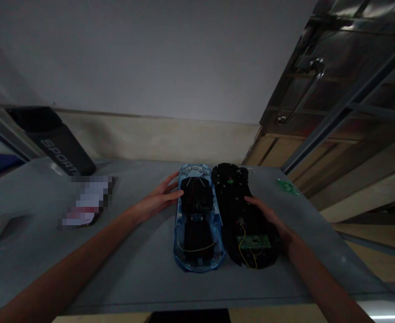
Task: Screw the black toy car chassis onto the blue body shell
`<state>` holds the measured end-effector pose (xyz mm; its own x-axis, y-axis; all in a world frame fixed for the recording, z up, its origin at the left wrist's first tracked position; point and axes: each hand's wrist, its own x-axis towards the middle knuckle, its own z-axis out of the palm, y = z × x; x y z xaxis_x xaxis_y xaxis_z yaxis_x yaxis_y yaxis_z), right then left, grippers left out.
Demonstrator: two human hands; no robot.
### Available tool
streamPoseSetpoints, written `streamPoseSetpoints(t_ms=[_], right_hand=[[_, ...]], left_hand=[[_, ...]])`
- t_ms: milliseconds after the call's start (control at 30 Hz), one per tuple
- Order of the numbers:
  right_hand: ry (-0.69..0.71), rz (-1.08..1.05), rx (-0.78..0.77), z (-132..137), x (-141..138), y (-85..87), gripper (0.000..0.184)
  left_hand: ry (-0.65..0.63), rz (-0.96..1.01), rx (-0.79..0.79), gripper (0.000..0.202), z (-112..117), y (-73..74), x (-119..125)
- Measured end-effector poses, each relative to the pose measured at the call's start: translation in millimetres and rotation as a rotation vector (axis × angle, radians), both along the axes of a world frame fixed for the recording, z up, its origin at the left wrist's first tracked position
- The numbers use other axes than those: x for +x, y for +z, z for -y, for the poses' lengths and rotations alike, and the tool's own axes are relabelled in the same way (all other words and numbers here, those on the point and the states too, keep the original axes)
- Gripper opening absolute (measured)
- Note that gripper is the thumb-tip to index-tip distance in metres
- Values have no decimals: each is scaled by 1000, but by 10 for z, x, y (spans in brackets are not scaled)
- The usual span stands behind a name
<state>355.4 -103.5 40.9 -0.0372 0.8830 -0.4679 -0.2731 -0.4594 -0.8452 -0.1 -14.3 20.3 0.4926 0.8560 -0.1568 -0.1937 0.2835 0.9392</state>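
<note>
A blue toy car body shell [197,220] lies upside down on the grey table [133,260], its black insides and yellow wire showing. Right beside it lies the black chassis [243,215] with a green circuit board [254,242] and yellow wires. My left hand [162,197] rests against the left edge of the blue shell, fingers stretched out. My right hand [266,215] lies on the right side of the black chassis, fingers extended over it.
A black bag marked with white letters [58,143] leans at the back left. A blurred flat item [86,202] lies on the table to the left. A small green piece [287,186] sits at the far right. A metal door with handle [305,89] stands to the right.
</note>
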Motion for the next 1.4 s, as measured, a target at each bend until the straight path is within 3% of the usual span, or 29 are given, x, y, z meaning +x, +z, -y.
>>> streamPoseSetpoints(t_ms=[167, 533, 867, 1167, 1400], right_hand=[[0, 8, -64, 16, -28, 25, 32], [3, -28, -32, 7, -8, -33, 34], [0, -25, 8, -16, -22, -13, 29], [-11, 18, -102, 10, -39, 59, 32], [-48, 6, -93, -8, -30, 35, 22]], left_hand=[[-6, -18, 10, 96, -26, -36, -13], [-7, -19, 16, 92, -14, -17, -3], [-3, -17, -2, 100, -2, 27, 19], [8, -9, -23, 101, -21, -14, -11], [-7, -1, -17, 103, -27, -23, -8]])
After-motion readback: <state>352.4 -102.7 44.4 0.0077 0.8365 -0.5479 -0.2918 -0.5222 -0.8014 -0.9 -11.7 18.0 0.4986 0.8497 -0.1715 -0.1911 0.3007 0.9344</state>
